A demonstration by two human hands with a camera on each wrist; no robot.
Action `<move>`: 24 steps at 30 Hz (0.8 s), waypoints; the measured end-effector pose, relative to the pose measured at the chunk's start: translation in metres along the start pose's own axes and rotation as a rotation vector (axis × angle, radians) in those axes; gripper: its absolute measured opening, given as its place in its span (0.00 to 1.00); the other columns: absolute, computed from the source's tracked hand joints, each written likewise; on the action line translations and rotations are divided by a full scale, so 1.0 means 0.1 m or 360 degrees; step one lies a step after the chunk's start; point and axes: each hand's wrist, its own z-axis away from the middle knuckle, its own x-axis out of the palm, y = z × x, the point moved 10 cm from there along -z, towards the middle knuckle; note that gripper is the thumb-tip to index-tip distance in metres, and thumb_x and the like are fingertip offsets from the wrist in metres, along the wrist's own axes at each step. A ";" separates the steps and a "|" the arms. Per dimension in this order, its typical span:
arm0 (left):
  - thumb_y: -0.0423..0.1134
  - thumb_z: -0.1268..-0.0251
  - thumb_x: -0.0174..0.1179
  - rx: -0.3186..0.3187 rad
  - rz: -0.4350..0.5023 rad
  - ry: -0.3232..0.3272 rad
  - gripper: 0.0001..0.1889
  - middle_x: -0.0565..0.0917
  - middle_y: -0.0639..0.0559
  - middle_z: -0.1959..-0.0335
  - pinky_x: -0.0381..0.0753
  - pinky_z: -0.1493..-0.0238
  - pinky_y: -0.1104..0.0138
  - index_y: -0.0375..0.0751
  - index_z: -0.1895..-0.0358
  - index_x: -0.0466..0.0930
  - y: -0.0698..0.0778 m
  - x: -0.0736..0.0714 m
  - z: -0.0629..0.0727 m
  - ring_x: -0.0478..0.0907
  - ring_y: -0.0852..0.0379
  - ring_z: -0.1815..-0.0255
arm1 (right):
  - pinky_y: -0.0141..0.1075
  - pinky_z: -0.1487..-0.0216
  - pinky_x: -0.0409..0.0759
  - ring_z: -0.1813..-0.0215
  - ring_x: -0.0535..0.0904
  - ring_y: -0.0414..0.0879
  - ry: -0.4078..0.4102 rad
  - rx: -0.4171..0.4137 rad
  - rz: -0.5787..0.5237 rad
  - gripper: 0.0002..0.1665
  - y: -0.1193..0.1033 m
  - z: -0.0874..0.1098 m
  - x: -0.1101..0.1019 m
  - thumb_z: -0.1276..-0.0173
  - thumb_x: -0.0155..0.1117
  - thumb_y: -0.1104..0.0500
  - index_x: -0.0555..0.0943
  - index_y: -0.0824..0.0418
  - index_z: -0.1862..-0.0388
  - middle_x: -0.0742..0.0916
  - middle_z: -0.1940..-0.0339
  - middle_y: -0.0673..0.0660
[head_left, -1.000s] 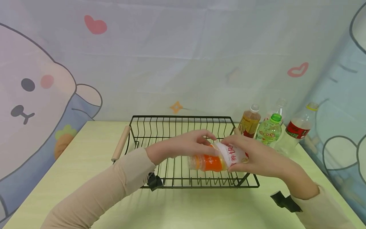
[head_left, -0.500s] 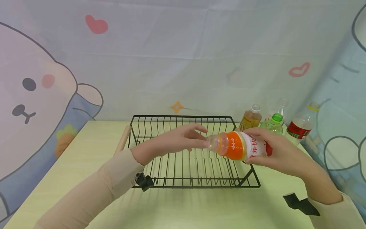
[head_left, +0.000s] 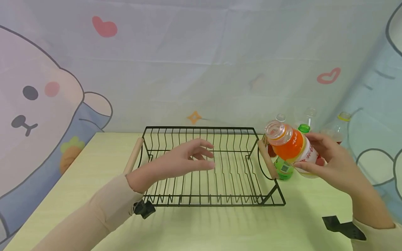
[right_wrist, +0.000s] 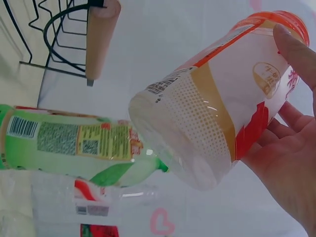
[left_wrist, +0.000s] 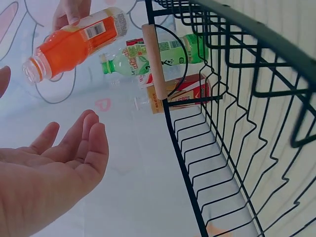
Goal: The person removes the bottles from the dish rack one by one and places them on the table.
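My right hand [head_left: 337,164] grips an uncapped plastic bottle [head_left: 290,144] with an orange and white label. The bottle is tilted, its open neck pointing up and to the left, past the right end of the rack. In the right wrist view the thumb lies on the label of the bottle [right_wrist: 212,98], and its clear base faces the camera. Over the black wire rack [head_left: 201,174] hovers my left hand [head_left: 183,157], fingers loosely bent with nothing in them. The left wrist view shows the same hand [left_wrist: 64,163] palm up, apart from the bottle.
Wooden handles [head_left: 267,160] are fixed at both rack ends. To its right stand a green bottle [head_left: 284,169], a clear bottle with a yellow neck ring [head_left: 340,127], and others partly hidden by the held bottle. A patterned cloth [head_left: 201,69] hangs behind the table [head_left: 201,230].
My right hand has carried the bottle from over the rack to the right and tipped its neck upward. My left hand has come off the bottle and drawn back to the left.
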 end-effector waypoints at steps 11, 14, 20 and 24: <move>0.50 0.34 0.61 0.0017 -0.0116 0.0102 0.28 0.77 0.53 0.42 0.72 0.44 0.59 0.46 0.35 0.66 -0.19 0.00 0.21 0.74 0.56 0.46 | 0.18 0.52 0.75 0.50 0.79 0.34 0.0240 0.0052 -0.0556 0.43 0.37 0.18 -0.25 0.50 0.60 0.88 0.67 0.63 0.36 0.80 0.46 0.47; 0.50 0.34 0.61 0.0000 -0.0127 0.0129 0.27 0.78 0.54 0.43 0.72 0.44 0.59 0.46 0.35 0.67 -0.27 0.00 0.27 0.74 0.56 0.46 | 0.17 0.51 0.74 0.49 0.78 0.33 0.0312 0.0117 -0.0633 0.43 0.51 0.25 -0.31 0.47 0.60 0.86 0.67 0.59 0.35 0.79 0.46 0.46; 0.52 0.35 0.61 -0.0027 -0.0213 0.0193 0.25 0.77 0.57 0.45 0.71 0.44 0.56 0.48 0.38 0.69 -0.46 0.03 0.36 0.73 0.55 0.46 | 0.14 0.52 0.72 0.49 0.75 0.29 0.0447 0.0337 -0.0496 0.42 0.78 0.40 -0.40 0.45 0.62 0.83 0.65 0.51 0.37 0.76 0.47 0.43; 0.54 0.35 0.60 -0.0024 -0.0312 0.0250 0.25 0.78 0.57 0.46 0.72 0.48 0.56 0.47 0.39 0.71 -0.57 0.04 0.41 0.72 0.54 0.46 | 0.14 0.55 0.72 0.52 0.74 0.28 0.0501 0.0467 -0.0429 0.41 0.92 0.48 -0.45 0.42 0.63 0.79 0.64 0.47 0.38 0.75 0.49 0.41</move>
